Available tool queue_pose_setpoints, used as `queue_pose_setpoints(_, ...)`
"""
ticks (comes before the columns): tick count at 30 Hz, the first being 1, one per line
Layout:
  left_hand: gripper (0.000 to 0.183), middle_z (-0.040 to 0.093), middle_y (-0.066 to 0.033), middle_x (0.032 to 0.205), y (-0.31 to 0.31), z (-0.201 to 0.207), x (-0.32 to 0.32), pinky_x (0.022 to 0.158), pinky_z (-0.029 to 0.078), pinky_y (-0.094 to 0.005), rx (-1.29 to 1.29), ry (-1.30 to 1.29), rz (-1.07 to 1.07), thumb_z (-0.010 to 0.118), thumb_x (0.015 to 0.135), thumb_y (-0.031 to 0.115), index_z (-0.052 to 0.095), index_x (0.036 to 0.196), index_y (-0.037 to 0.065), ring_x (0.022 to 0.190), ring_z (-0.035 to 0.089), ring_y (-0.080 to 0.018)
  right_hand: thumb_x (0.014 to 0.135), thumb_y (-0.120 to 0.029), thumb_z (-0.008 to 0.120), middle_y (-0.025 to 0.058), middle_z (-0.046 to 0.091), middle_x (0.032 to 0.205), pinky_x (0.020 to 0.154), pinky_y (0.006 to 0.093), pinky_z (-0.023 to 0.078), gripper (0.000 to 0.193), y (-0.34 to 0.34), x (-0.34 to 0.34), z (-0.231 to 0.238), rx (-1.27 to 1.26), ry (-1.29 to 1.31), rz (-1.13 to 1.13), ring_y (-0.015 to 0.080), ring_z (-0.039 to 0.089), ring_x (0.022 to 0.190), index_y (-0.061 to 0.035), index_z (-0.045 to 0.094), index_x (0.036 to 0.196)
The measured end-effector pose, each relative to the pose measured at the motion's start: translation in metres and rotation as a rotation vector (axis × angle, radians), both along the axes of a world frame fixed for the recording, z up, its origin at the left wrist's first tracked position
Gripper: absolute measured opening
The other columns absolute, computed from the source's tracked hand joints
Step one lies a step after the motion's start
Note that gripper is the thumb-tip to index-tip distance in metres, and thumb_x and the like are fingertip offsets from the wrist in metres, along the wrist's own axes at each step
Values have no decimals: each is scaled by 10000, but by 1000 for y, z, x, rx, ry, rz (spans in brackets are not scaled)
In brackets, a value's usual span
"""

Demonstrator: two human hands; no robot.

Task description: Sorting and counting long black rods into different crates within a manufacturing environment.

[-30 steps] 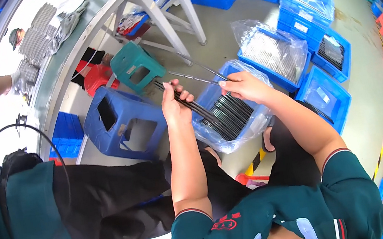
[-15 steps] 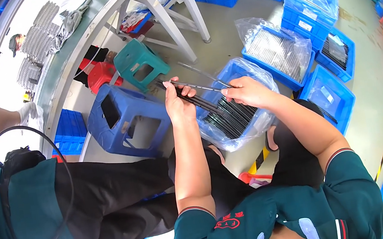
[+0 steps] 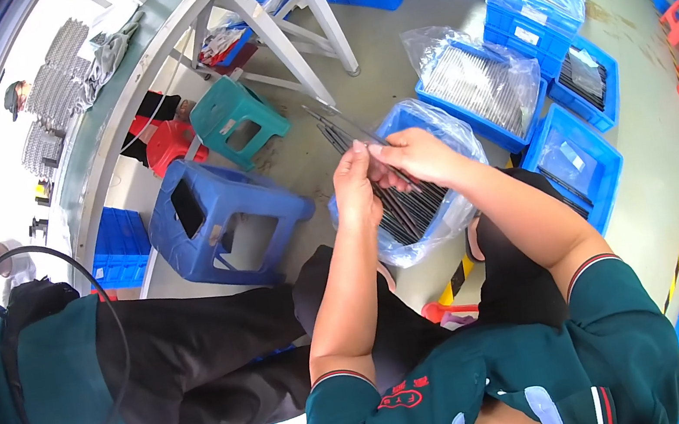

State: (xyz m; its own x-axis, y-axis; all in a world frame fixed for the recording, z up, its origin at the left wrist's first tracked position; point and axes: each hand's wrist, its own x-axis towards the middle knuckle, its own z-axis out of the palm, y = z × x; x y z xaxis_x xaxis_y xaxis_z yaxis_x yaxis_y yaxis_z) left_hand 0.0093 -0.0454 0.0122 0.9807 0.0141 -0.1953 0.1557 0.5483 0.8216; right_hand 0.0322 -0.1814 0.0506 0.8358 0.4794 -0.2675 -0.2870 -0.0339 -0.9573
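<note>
Thin black rods (image 3: 330,135) stick out past the fingers of my left hand (image 3: 355,181), which is closed around them. My right hand (image 3: 419,154) pinches a long thin dark rod (image 3: 336,116), its far part blurred, and touches the left hand's fingertips. Both hands are above a blue bin (image 3: 478,196) lined with clear plastic. Many black rods (image 3: 401,222) lie side by side in that bin, partly hidden by my hands. It stands on the floor between my feet.
Right of the bin are a blue crate of pale rods (image 3: 475,91) under plastic, stacked blue crates (image 3: 535,25) and another blue crate (image 3: 603,181). A blue stool (image 3: 217,186) bearing a dark flat object and a green stool (image 3: 232,109) stand left. Beside me is a co-worker (image 3: 47,370).
My two hands have come together, the left moving right and the right moving left. The rods have shifted with them, and the view has turned slightly.
</note>
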Motion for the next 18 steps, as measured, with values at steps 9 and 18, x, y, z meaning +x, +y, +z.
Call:
queue_pose_setpoints(9, 275, 381, 42, 589, -9, 11, -11, 458, 305, -222, 71, 82, -386, 514, 933, 296, 538, 819, 47, 516, 347, -67, 823, -319, 655, -46, 460, 594, 400, 225, 215, 274, -13, 35, -7, 80, 52, -148, 49, 336, 452, -49, 608, 828)
queue_pose_setpoints(18, 283, 500, -47, 812, 11, 0, -24, 527, 407, -255, -308, 170, -638, 545, 909, 315, 535, 883, 33, 608, 459, -128, 879, -345, 558, -62, 281, 469, 346, 251, 155, 312, -71, 99, 2, 329, 62, -655, 61, 233, 363, -93, 493, 705)
